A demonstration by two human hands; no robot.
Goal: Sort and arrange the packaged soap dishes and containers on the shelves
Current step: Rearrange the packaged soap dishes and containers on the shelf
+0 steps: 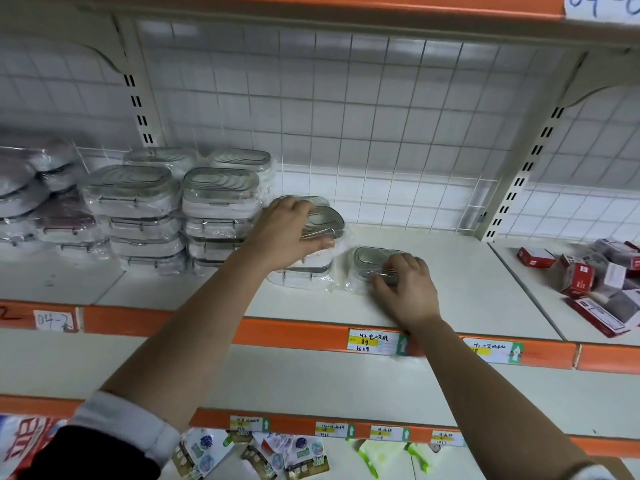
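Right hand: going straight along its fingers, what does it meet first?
The single plastic-wrapped, grey-lidded oval soap dish, held by the right hand; beyond, likely the short stack under the left hand.

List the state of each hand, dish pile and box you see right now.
left hand: grips the top of the short stack
short stack: wrapped, standing
right hand: grips the single dish
single dish: wrapped, flat on shelf
tall stacks: wrapped, piled upright
red boxes: jumbled

Cream metal shelf [450,268] runs across the centre, with an orange edge strip [294,332] along its front. At twelve o'clock, a white wire grid panel [346,116] backs it. There's a slotted upright [138,109] at ten o'clock and a second upright [533,157] at two. The light is soft and even.
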